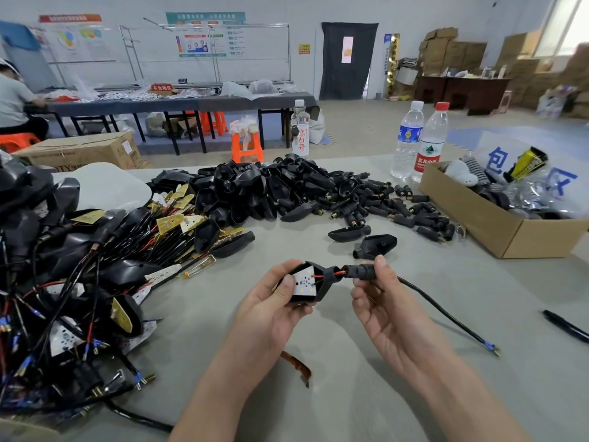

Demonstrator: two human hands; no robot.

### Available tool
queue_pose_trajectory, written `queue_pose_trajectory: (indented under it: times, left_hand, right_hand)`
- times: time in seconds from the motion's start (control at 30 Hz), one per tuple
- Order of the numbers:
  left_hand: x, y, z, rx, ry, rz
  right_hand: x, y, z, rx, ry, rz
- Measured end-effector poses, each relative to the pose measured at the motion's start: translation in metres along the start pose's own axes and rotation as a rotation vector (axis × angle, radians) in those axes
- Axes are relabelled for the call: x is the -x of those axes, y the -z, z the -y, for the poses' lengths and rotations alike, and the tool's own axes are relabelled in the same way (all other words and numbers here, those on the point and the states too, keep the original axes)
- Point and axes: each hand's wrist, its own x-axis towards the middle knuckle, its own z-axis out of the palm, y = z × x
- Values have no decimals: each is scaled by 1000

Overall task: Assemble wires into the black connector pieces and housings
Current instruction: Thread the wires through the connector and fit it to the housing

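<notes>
My left hand (271, 309) grips a black housing (322, 279) with a white LED board (304, 282) seated inside it, thumb on the board's left edge. Red and black wires (331, 273) run from the board out through the housing's neck. My right hand (379, 298) pinches a black connector piece (361, 271) threaded on the black cable (446, 317), just right of the neck. The cable trails right across the table and ends in a blue-sleeved terminal (490, 347).
A heap of empty black housings (255, 189) and small connector pieces (382, 202) lies behind my hands. Wired boards and finished units (79, 266) pile up at the left. A cardboard box (497, 224) and two water bottles (420, 141) stand right. A black pen (565, 325) lies far right.
</notes>
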Motion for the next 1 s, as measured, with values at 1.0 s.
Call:
queue_pose_trajectory:
  times: [1.0]
  left_hand:
    - [-3,9,11,-442,-121,-163]
  right_hand:
    - [-4,11,-4,602,388,-178]
